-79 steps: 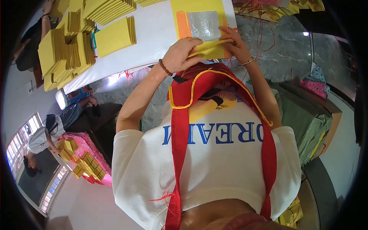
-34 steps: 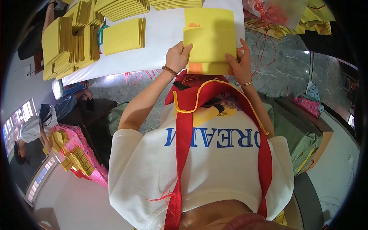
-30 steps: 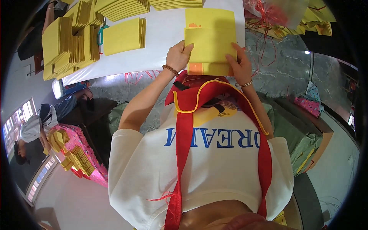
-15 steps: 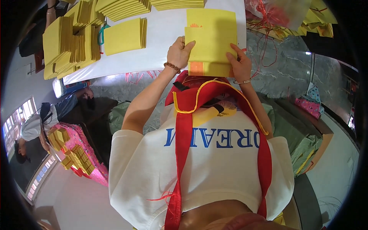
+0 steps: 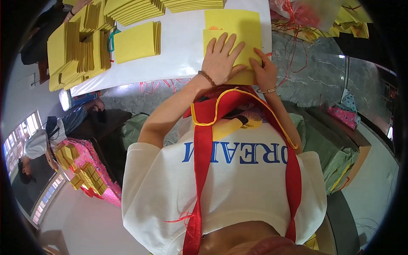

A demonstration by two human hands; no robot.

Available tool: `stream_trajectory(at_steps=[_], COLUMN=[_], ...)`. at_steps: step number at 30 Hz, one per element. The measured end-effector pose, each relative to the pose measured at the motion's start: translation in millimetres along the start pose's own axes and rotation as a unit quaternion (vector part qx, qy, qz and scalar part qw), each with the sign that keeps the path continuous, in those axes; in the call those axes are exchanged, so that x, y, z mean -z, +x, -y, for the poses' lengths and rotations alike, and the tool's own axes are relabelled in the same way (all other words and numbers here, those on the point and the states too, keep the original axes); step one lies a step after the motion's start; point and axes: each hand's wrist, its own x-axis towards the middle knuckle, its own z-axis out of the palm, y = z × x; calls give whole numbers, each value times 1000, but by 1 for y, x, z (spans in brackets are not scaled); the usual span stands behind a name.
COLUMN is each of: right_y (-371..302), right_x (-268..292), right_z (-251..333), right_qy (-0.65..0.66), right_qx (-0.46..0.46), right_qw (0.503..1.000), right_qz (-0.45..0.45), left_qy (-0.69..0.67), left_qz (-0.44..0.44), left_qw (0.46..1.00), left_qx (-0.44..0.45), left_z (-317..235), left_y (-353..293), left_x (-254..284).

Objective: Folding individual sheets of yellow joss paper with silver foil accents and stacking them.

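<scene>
A folded sheet of yellow paper (image 5: 244, 38) with a small orange print lies at the near right part of the white-covered table, one layer over another. My left hand (image 5: 223, 61) is laid flat across the fold, its fingers spread on the paper. At the paper's right edge is my right hand (image 5: 265, 70), thumb and forefinger apart and touching the sheet; its other fingers are partly hidden. To the left sits a small pile of folded yellow paper (image 5: 135, 42). Turquoise-handled scissors (image 5: 111, 40) lie beside it, partly covered.
Tall stacks of folded yellow paper (image 5: 63, 55) stand at the table's left, with another person's hand (image 5: 78, 6) behind them. More stacks (image 5: 134, 10) line the far side. A clear plastic bag (image 5: 297, 12) and red strings are at the right. Another person (image 5: 38, 142) is at the far left.
My left hand has let go of the paper's left edge and moved right onto its top, fingers spread. At upper left, the other person's hand has come over the stacks.
</scene>
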Motion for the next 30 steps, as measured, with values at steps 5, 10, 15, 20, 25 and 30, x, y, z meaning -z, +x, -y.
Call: stream_trajectory(at_steps=[5,10,15,20,25,30], right_y=[-4,-20,-31,-30,-33,-8], right_x=[5,12,7,4,2,19], right_z=[13,25,4,-8,-9,8], right_qy=[-7,-344,-469,-459,-435,-384], right_qx=[-17,173,304,286,295,256], right_qw=[1000,922,826,836,848,879], right_qz=[17,-46,73,91,73,117], left_qy=[28,45,60,-1,-17,38], left_qz=[46,59,81,63,55,88], left_qw=[999,997,995,998,998,994], left_qx=[4,12,12,16,-35,-55], left_z=[4,4,3,6,12,13], left_y=[-6,-6,-5,-6,-11,-14], left_x=[-16,-21,-20,-18,-14,-20])
